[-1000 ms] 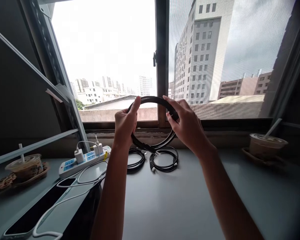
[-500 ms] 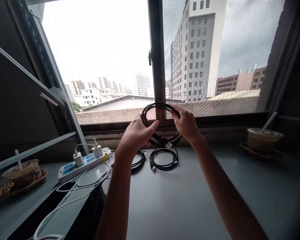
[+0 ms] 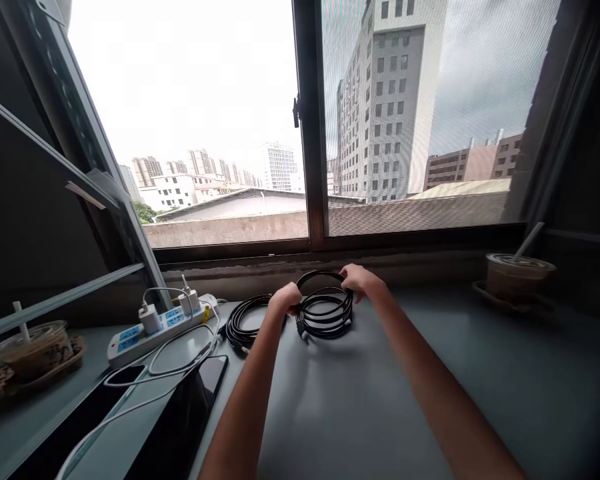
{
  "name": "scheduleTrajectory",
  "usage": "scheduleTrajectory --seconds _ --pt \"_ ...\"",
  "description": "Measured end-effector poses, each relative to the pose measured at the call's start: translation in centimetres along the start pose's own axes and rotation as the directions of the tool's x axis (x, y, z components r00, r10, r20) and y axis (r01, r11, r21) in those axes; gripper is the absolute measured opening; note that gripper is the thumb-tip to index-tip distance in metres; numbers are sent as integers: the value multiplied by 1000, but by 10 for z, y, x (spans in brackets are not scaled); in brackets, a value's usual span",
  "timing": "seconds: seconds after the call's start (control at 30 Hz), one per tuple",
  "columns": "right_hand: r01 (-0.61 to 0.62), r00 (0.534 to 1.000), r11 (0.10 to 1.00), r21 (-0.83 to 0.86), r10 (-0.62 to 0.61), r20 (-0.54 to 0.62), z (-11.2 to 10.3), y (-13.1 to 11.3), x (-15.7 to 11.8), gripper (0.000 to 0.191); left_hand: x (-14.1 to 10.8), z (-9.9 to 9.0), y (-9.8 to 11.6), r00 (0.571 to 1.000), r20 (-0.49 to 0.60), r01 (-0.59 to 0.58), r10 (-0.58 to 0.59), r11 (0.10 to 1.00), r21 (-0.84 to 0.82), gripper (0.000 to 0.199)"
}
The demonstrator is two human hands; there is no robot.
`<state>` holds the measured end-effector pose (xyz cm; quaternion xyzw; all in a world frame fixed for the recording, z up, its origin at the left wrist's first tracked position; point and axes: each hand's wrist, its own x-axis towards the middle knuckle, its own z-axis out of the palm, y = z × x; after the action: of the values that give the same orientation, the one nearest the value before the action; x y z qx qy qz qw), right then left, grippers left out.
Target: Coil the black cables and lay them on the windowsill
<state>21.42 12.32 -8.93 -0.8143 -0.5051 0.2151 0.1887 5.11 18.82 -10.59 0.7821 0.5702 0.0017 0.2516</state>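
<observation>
Both my hands grip a coiled black cable (image 3: 321, 273) by its two sides, tilted up over the desk near the window. My left hand (image 3: 286, 298) is closed on the coil's left side, its fingertips mostly hidden. On the right side, my right hand (image 3: 360, 280) pinches the loop between thumb and fingers. Just beneath lies another black cable coil (image 3: 325, 335) flat on the desk; whether the held coil touches it, I cannot tell. A larger black cable coil (image 3: 235, 327) rests to the left, partly behind my left wrist.
A white power strip (image 3: 163, 327) with plugged-in chargers and white cords sits left, beside a dark phone (image 3: 214, 373). Lidded drink cups stand at far left (image 3: 33, 350) and far right (image 3: 517, 277). A metal frame (image 3: 97, 127) rises at left; the window (image 3: 315, 243) is behind.
My hands have lowered the held coil from in front of the window down to just above the flat coil. The left coil shows more fully now.
</observation>
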Motion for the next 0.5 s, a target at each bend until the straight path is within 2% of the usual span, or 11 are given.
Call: scheduleTrajectory --seconds 0.1,0.17,0.3,0.5 --pt "-132 975 989 -71 142 169 18 10 13 24 6 17 3 996 58 67 -73 993 99 29" --pt "-171 955 981 -95 189 228 28 17 19 23 8 23 7 992 70 94 -104 985 142 30" --pt "-180 949 981 -77 194 249 33 28 28 24 9 25 11 989 73 113 -128 975 191 29" --pt "-201 954 979 -25 202 221 20 27 25 24 0 13 5 994 40 91 -100 978 186 29"
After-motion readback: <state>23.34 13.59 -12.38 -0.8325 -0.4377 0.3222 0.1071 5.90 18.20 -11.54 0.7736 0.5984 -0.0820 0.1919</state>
